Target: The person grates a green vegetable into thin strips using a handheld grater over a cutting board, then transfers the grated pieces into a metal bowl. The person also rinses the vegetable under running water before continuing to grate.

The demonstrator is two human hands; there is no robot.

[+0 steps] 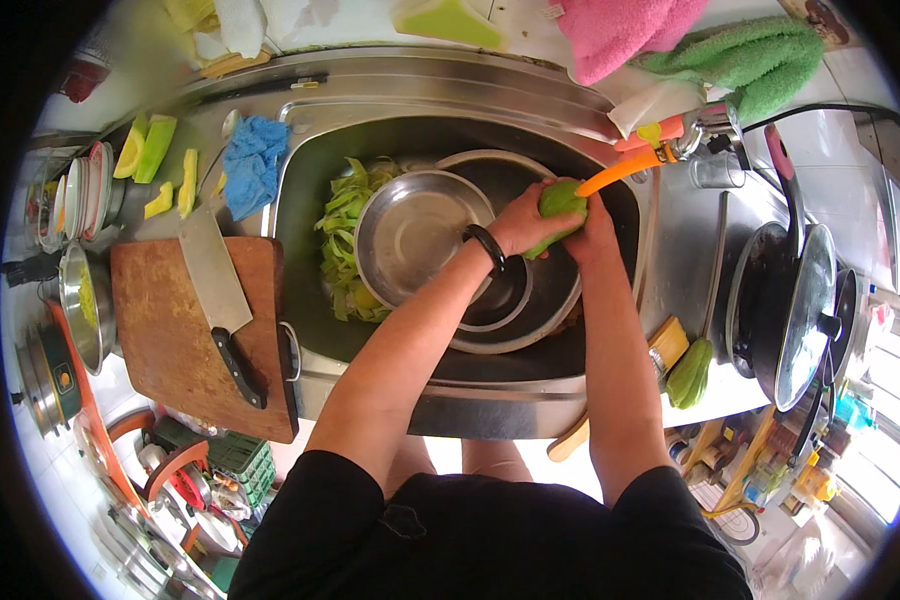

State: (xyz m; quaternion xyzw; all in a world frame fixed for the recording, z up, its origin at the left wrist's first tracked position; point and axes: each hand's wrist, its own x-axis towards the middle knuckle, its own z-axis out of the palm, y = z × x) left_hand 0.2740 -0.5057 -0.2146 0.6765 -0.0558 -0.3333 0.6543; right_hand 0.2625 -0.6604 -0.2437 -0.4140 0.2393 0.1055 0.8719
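Over the sink, both hands hold one green chayote (559, 206) right below the mouth of an orange hose (621, 171) fixed to the faucet. My left hand (526, 223) grips its left side, with a black bangle at the wrist. My right hand (594, 229) is around its right side, partly hidden behind it. Whether water runs from the hose is hard to tell. Beneath the hands lie metal basins: a shiny steel bowl (420, 236) at the left, and a wide basin (555, 300) holding a smaller one. Green peelings (341, 240) lie in the sink's left part.
Left of the sink, a cleaver (216, 274) rests on a wooden cutting board (150, 307). Behind it are cut green pieces (156, 148) and a blue cloth (253, 165). At the right are another chayote (690, 373), a wooden-handled brush (667, 343) and a lidded pan (802, 315).
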